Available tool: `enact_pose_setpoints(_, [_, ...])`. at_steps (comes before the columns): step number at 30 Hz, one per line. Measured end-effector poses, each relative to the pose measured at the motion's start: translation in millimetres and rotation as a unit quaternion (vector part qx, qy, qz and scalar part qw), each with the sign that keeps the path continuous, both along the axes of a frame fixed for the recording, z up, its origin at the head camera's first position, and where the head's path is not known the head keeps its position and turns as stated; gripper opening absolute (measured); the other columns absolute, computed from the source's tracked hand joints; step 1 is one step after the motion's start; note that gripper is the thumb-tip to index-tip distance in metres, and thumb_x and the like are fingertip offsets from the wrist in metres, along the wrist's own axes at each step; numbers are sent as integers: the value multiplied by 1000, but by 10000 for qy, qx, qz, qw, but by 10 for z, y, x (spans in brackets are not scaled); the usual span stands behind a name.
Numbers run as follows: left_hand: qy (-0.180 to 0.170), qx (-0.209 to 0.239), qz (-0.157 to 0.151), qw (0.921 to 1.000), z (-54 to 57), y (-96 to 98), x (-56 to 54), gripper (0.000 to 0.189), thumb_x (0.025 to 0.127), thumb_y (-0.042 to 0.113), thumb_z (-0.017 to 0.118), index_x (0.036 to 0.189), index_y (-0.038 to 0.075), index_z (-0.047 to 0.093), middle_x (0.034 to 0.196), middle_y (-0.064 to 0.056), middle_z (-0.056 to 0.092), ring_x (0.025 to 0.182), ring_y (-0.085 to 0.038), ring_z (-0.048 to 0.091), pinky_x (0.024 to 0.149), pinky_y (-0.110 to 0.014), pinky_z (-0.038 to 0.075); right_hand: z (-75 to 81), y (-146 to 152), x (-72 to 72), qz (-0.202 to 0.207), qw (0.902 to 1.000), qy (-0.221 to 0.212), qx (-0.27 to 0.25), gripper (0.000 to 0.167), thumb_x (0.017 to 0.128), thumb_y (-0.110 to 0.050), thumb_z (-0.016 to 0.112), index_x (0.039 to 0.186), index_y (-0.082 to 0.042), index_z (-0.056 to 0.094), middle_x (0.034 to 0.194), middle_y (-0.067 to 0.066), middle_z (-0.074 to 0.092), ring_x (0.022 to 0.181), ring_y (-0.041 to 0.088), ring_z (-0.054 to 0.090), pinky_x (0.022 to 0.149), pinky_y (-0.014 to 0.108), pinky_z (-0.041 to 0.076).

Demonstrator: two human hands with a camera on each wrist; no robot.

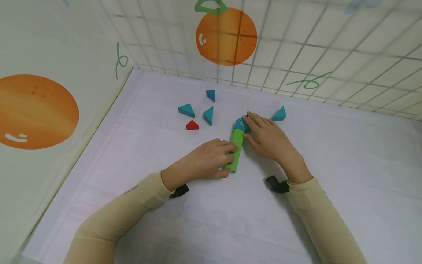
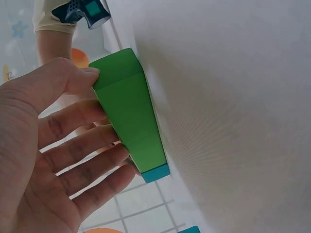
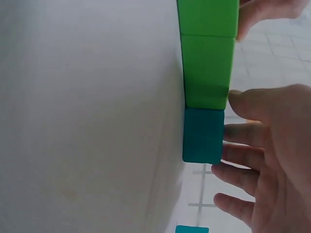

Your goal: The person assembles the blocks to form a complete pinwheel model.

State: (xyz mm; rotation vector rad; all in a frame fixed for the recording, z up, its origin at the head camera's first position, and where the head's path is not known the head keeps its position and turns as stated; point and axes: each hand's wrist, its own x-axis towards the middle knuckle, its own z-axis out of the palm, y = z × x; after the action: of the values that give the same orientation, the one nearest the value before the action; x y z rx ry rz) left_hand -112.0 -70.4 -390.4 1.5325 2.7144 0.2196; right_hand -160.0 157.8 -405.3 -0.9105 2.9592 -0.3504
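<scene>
A row of green blocks (image 1: pixel 237 138) lies on the white table, with small blue triangular blocks (image 1: pixel 239 125) set against its far end. From the left side, my left hand (image 1: pixel 209 159) touches the green row. The left wrist view shows its thumb at the row's near end and its fingers (image 2: pixel 82 141) fairly straight along the side. My right hand (image 1: pixel 271 139) is on the right of the blue blocks, its fingertips touching them. In the right wrist view its thumb (image 3: pixel 252 103) meets the last green block beside the blue one (image 3: pixel 203 136).
Left of the row, several loose blue triangular blocks (image 1: pixel 186 110) lie near a small red block (image 1: pixel 192 125). Another blue triangular block (image 1: pixel 279 114) sits just beyond the right hand. A tiled-pattern wall (image 1: pixel 280 55) with printed oranges borders the table's far edge.
</scene>
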Motion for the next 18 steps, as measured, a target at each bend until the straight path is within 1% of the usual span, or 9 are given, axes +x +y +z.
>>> enact_pose_setpoints(9, [59, 21, -53, 10000, 46, 32, -25, 22, 87, 31, 72, 98, 12, 74, 129, -6, 64, 118, -23, 61, 96, -34, 51, 28, 27, -10, -76, 9999, -111, -15, 59, 102, -32, 51, 150, -1, 35, 157, 18, 33, 143, 36, 35, 113, 54, 33])
enact_pose_setpoints(15, [126, 193, -82, 9997, 14, 22, -13, 20, 86, 30, 73, 95, 12, 73, 126, -7, 64, 112, -22, 63, 93, -32, 51, 15, 26, 3, -83, 9999, -119, -41, 59, 102, -32, 52, 150, -2, 35, 157, 17, 32, 143, 35, 35, 113, 53, 33])
enact_pose_setpoints(18, [113, 281, -82, 9995, -5, 6, 17, 19, 85, 29, 73, 94, 13, 73, 124, -7, 64, 110, -22, 63, 92, -32, 52, 13, 23, 24, -200, 9998, -41, 1, 58, 101, -34, 52, 149, -4, 37, 157, 16, 34, 143, 33, 36, 112, 53, 35])
